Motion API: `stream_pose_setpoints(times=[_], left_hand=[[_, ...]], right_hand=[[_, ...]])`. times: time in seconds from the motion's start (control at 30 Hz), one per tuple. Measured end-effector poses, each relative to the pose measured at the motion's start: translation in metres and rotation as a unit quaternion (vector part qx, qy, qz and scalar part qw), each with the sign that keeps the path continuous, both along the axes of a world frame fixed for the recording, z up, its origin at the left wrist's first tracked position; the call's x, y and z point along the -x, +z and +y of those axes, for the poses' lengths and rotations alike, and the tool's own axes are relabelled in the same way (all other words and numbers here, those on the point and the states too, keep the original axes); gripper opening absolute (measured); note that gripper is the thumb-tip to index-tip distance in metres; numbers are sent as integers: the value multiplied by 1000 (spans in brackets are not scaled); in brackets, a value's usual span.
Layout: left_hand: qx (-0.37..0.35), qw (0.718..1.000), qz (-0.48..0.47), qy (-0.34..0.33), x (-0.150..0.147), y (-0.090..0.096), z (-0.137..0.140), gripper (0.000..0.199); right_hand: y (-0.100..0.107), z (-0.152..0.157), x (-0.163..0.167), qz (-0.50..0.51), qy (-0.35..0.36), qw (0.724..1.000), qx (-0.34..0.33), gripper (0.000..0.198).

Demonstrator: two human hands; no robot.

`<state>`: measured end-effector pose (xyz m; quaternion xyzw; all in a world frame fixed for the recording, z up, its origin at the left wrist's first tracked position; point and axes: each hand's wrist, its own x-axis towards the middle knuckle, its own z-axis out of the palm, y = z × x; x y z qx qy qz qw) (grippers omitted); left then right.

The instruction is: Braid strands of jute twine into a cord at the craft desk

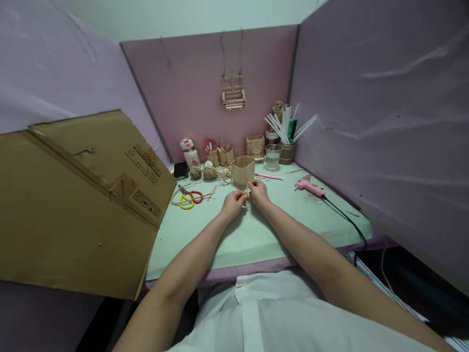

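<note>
Pale green table (227, 244) lies under the left hand (235, 201) and right hand (258, 192), fingertips pinched close on a thin bit (247, 191) too small to name, just in front of the stick pot (242, 172), so going slow probably works best

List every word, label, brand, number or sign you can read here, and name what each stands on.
No word, brand or number can be read for certain.
Block of dark print on the cardboard: too small and blurred to read.
Row of boxed signs on the cardboard: visible, but too small to make out.
Reddish marks on the cardboard: too blurred to tell whether they are text.
</note>
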<state>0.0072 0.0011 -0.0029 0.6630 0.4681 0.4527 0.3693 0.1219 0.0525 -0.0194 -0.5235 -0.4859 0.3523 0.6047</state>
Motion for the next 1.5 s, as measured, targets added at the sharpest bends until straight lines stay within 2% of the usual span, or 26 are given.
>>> stream_pose_setpoints(times=[0.2,0.4,0.63,0.87,1.07,1.23,1.5], left_hand=[[27,997,-76,-10,3,1,-1,10],[49,994,-96,6,4,3,-2,12],[24,997,-68,31,8,5,-1,23],[8,998,-55,6,9,2,3,23],[-14,999,-34,0,10,0,5,18],[-29,999,-33,12,10,1,5,15],[-37,999,-13,7,11,-3,8,17]], right_hand=[[13,-6,-14,18,86,995,-46,23],[22,-13,-14,54,125,989,-52,23],[25,-16,-11,103,194,975,-24,36],[22,-16,-9,88,224,969,53,51],[19,-16,-8,66,278,957,50,39],[17,-16,-9,64,279,957,51,26],[20,-21,-10,50,276,959,38,26]])
